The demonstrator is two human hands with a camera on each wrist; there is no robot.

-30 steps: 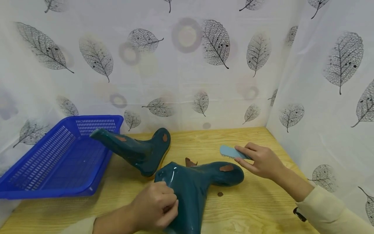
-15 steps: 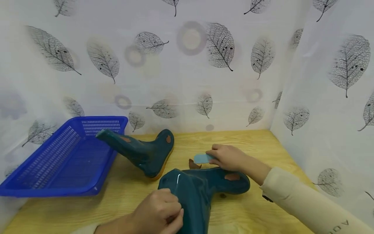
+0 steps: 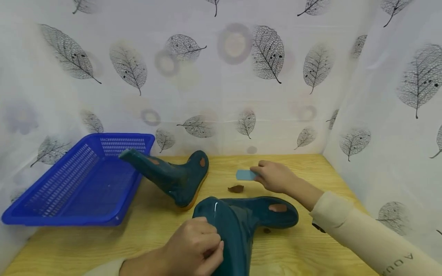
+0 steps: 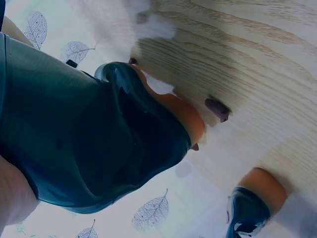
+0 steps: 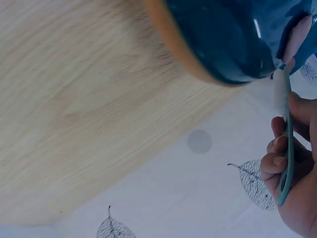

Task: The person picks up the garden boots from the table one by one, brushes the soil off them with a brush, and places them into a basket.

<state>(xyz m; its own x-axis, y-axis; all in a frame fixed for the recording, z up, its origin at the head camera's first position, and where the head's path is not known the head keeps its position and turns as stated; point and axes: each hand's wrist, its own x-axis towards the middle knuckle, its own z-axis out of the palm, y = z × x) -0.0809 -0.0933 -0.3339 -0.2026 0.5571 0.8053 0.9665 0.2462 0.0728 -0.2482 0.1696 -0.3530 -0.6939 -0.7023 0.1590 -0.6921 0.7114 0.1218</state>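
In the head view my left hand [image 3: 198, 247] grips the shaft of a dark green rain boot [image 3: 238, 226], which lies with its foot toward the right. A brown patch [image 3: 277, 207] marks the boot's foot. My right hand [image 3: 276, 177] holds a light blue brush [image 3: 246, 175] above the table, behind that foot. White bristles show on the brush [image 5: 287, 134] in the right wrist view. Below the brush a loose brown piece [image 3: 236, 188] lies on the table, apart from the boot. A second green boot [image 3: 172, 174] with brown patches leans its shaft over the basket's rim.
A blue plastic basket [image 3: 119, 216] with slotted sides stands at the left. Near the gripped boot's foot lies a small brown bit [image 3: 267, 230]. Leaf-patterned sheeting [image 3: 214, 92] walls off the back and sides of the wooden table [image 3: 293, 253].
My right hand has swung left with the brush, then risen slightly. The brown piece behind the boot, upright before, now lies flat. My left hand keeps its grip on the boot.
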